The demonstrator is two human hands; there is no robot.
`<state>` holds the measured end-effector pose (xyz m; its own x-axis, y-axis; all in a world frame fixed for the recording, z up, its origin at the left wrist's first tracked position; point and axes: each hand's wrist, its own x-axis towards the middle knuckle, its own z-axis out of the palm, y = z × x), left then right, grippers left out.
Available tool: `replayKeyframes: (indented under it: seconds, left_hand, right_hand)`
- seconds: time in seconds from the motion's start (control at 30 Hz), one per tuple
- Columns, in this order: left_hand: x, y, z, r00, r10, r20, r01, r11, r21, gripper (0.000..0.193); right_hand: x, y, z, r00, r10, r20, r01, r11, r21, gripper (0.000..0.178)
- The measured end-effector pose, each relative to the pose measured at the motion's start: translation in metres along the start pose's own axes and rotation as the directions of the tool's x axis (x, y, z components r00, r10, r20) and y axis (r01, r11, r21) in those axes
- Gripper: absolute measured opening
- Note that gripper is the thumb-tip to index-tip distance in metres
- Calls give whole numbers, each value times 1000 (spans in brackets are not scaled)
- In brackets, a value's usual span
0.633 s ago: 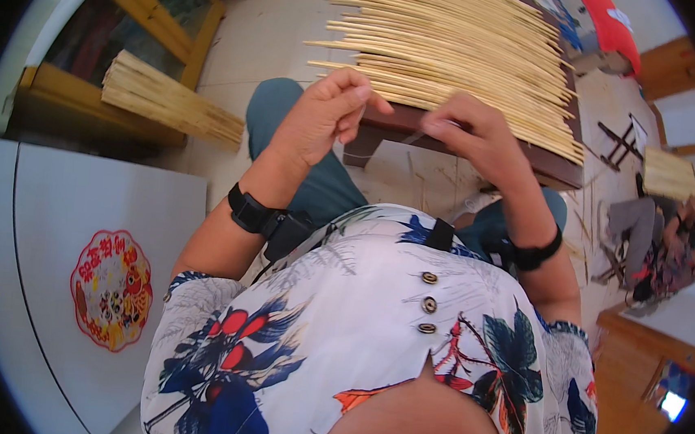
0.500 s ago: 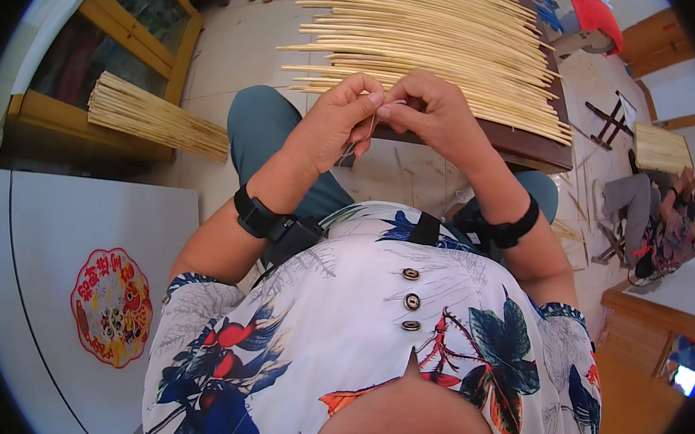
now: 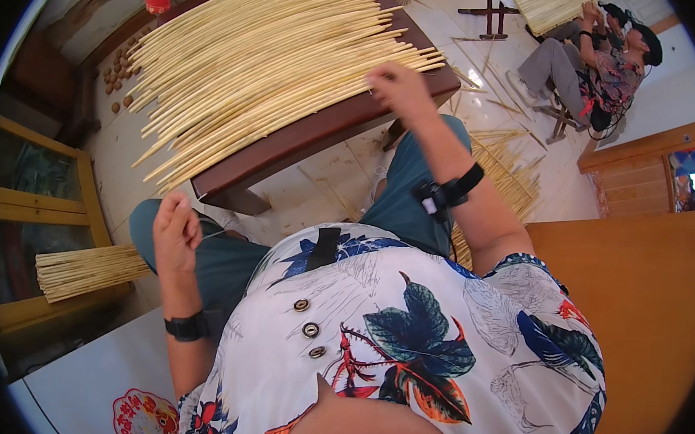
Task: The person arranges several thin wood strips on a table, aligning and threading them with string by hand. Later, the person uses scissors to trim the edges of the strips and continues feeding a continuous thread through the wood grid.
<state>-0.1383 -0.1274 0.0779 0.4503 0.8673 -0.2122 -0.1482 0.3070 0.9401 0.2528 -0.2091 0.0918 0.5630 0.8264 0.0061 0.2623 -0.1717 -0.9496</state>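
A layer of long pale straw-coloured stalks [image 3: 269, 72] lies side by side across a dark brown table [image 3: 287, 151]. My left hand [image 3: 177, 224] is closed near the table's front left corner, above my left knee. A thin pale thread [image 3: 214, 233] seems to trail from it. Over the right end of the stalks, well apart from the left, hovers my right hand [image 3: 401, 91]. Its fingers are bent and smeared by motion, and what they hold, if anything, does not show. Both wrists carry dark straps.
A stalk bundle [image 3: 90, 270] stands at the left by a yellow-framed cabinet [image 3: 38, 205]. More stalks [image 3: 506, 176] lie on the floor at right. Round brown things [image 3: 118, 68] sit behind the table's left end. Another person [image 3: 595, 73] sits far right holding a stalk panel [image 3: 550, 6].
My hands have parted: the left moved left and nearer, the right moved to the stalks' right end. The view has turned toward the right.
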Motion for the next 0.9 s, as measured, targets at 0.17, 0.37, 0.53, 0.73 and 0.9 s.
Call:
replayKeyframes:
  seconds: [0.17,0.37,0.53,0.73,0.9]
  left_hand:
    - [-7,-11,-35,997,-7,-71,4,999,-48,6]
    - [-10,-17,-48,985,-7,-174,1,999,-34,6]
    - [-12,-16,-47,988,-31,-152,20,997,-70,7]
    - [-9,-19,-43,972,-41,-233,28,998,-59,7]
    - [-3,-17,-52,997,19,-81,-23,999,-47,9]
  right_hand:
    - [46,72,-115,937,-232,-262,24,790,-612,16]
    - [67,101,-128,974,-200,-104,53,652,-757,17]
    - [71,105,-128,960,-257,-108,111,709,-696,16]
    - [78,106,-124,956,-291,39,204,563,-801,15]
    - [91,125,-137,860,-241,450,504,259,-824,17]
